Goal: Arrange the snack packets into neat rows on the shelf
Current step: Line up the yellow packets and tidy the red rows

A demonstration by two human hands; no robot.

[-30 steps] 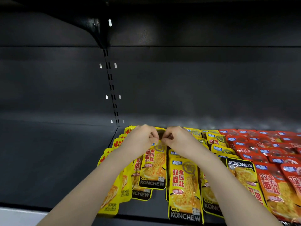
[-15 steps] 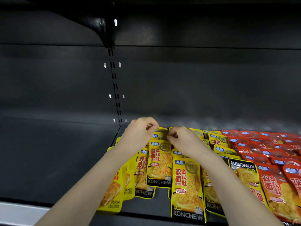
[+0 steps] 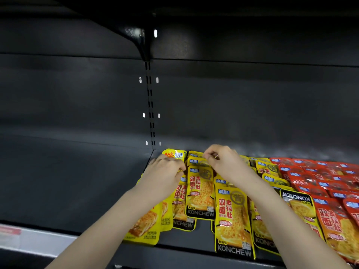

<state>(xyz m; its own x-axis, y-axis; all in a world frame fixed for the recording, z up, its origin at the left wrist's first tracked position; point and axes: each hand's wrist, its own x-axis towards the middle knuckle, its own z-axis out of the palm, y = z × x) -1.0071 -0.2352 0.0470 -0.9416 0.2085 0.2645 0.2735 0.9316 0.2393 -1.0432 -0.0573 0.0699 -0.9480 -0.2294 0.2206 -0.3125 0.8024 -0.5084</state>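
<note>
Yellow snack packets (image 3: 200, 193) lie in overlapping rows on the dark shelf (image 3: 77, 181), running from the back wall to the front edge. Red packets (image 3: 330, 181) of the same brand fill the shelf to their right. My left hand (image 3: 165, 171) rests on the leftmost yellow rows, fingers curled and pinching the top edge of a packet. My right hand (image 3: 221, 162) sits near the back, fingertips pinching the top of a yellow packet in the middle row. Both forearms cover parts of the rows beneath them.
A slotted upright (image 3: 150, 105) with a bracket (image 3: 138, 38) divides the back wall above the packets. The shelf's left half (image 3: 58, 191) is bare dark metal. A white price strip (image 3: 23, 237) runs along the front edge at lower left.
Both hands have moved farther toward the back of the shelf and apart. The left now sits over the leftmost rows, the right over the back of the middle row.
</note>
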